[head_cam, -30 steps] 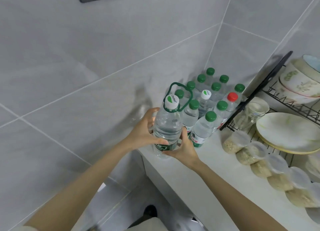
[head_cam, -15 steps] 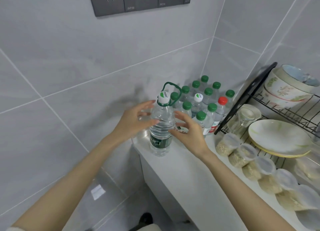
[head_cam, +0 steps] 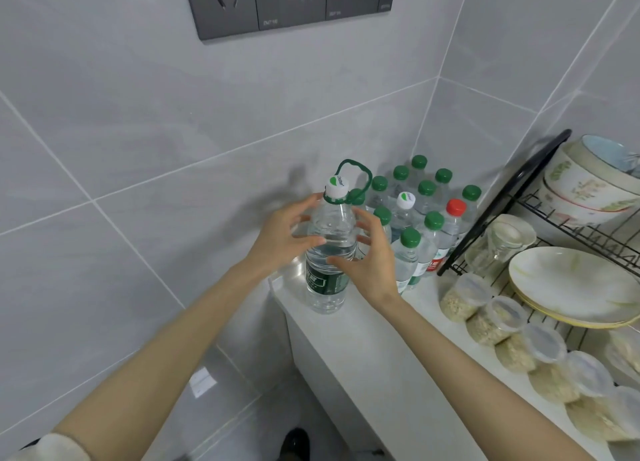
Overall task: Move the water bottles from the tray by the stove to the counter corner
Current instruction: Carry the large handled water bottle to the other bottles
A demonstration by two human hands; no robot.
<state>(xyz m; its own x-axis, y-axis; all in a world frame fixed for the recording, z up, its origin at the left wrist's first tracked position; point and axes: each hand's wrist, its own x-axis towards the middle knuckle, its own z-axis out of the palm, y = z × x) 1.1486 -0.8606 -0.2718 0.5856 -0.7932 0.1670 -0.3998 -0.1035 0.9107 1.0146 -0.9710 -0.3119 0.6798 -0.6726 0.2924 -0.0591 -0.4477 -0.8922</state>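
Clear plastic white-capped water bottle (head_cam: 331, 225) stands upright at the tabletop's (head_cam: 381, 356) left edge, flanked evenly by our left hand (head_cam: 277, 246) and right hand (head_cam: 375, 266), both spread loosely.

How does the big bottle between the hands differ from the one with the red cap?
The big bottle has a white cap and a green carry loop; the red-capped bottle has no loop. The big bottle is taller and wider, with a dark green label; the red-capped bottle's label is red and white. The big bottle stands in front; the red-capped bottle sits among green-capped bottles. Both are clear and upright.
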